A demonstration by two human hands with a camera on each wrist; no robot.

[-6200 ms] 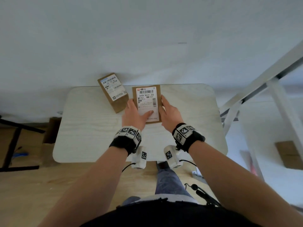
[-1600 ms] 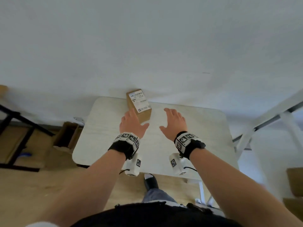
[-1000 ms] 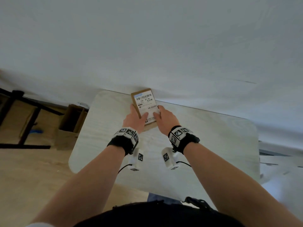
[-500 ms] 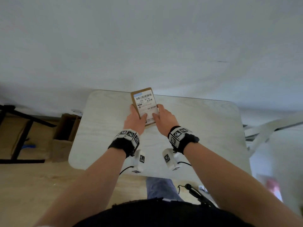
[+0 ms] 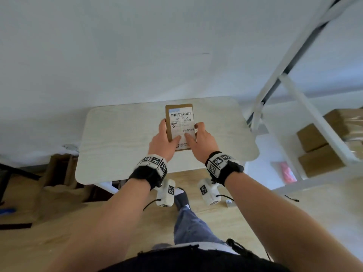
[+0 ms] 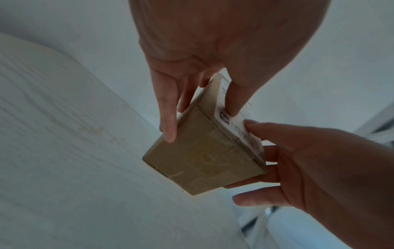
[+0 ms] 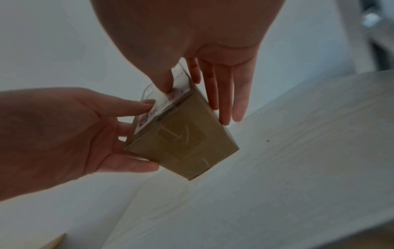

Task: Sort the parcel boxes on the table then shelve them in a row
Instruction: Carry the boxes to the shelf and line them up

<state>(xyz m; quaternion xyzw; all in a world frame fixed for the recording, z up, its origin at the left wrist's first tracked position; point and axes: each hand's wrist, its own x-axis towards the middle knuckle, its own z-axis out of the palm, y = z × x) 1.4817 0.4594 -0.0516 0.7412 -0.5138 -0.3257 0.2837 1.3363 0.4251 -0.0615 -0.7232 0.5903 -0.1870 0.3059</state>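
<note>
One brown parcel box (image 5: 179, 118) with a white barcode label facing up is held in both hands over the far middle of the pale wooden table (image 5: 117, 138). My left hand (image 5: 167, 139) grips its left side, thumb on the label and fingers along the side wall. My right hand (image 5: 196, 136) grips the right side the same way. In the left wrist view the box (image 6: 202, 156) is tilted just above the tabletop (image 6: 64, 151), with the left fingers (image 6: 168, 118) on its side. The right wrist view shows the box (image 7: 183, 148) between the right fingers (image 7: 224, 101) and the left hand (image 7: 74, 131).
A white metal shelf (image 5: 306, 107) stands to the right of the table, with several brown boxes (image 5: 312, 138) stacked on it. Open cardboard cartons (image 5: 59, 169) sit on the wooden floor at the table's left. A white wall runs behind the table.
Both hands went from reaching for the box to gripping it, and they keep that grip. The view has swung right, bringing the shelf and its boxes into sight.
</note>
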